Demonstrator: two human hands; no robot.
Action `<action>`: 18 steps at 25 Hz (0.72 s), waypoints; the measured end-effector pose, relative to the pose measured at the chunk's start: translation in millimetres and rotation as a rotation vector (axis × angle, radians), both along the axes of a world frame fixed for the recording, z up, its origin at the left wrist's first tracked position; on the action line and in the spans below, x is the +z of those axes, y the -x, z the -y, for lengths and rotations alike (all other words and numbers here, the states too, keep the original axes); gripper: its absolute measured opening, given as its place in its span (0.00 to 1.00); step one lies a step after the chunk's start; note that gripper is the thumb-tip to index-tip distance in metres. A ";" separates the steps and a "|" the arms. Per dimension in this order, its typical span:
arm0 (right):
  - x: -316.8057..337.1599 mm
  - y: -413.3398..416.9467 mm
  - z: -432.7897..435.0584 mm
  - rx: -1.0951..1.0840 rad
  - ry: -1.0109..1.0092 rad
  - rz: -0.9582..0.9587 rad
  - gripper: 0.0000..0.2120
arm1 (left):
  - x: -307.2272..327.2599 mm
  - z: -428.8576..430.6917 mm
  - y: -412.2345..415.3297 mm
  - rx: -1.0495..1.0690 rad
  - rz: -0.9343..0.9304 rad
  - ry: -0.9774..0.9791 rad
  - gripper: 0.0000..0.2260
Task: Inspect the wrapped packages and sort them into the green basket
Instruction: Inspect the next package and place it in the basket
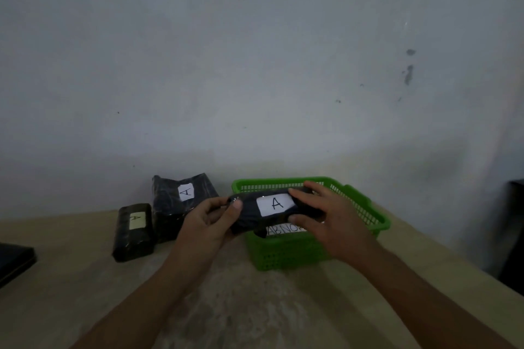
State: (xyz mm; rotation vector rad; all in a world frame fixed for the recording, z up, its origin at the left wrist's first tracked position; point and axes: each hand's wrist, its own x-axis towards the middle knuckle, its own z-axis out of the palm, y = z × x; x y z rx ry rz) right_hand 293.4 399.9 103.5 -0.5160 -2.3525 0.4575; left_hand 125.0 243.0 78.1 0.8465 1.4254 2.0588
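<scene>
Gripping package (263, 211) (both hands (211, 219), closed).

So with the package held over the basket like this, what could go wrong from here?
The held package is pinched only at its ends by the left hand and right hand, so it could slip. It hangs over the green basket's near rim, so an early release might tip it outside.

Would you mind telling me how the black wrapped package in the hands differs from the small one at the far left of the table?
The held black wrapped package is gripped by the left hand and right hand above the green plastic basket; the small black wrapped package lies untouched on the table. The held one's label is white, the small one's yellowish. Both are marked A.
</scene>
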 end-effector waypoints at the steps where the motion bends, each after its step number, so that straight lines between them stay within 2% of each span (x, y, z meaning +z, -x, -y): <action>1: 3.1 -1.1 -7.0 -0.016 0.023 -0.007 0.25 | 1.0 -8.7 0.0 -0.011 -0.006 0.007 0.14; 5: 2.9 -2.2 -37.7 -0.123 0.079 -0.041 0.20 | -4.5 -33.6 5.5 0.051 -0.100 0.106 0.07; 9: -8.2 8.3 -65.4 -0.221 0.127 -0.057 0.14 | -20.1 -44.9 11.4 0.157 -0.261 0.364 0.11; 13: -15.9 38.6 -77.5 -0.357 0.134 0.075 0.10 | -28.9 -49.4 13.7 0.043 -0.188 0.429 0.14; 18: -20.3 76.2 -76.4 -0.318 0.083 0.329 0.10 | -31.3 -53.6 18.7 -0.037 -0.171 0.406 0.14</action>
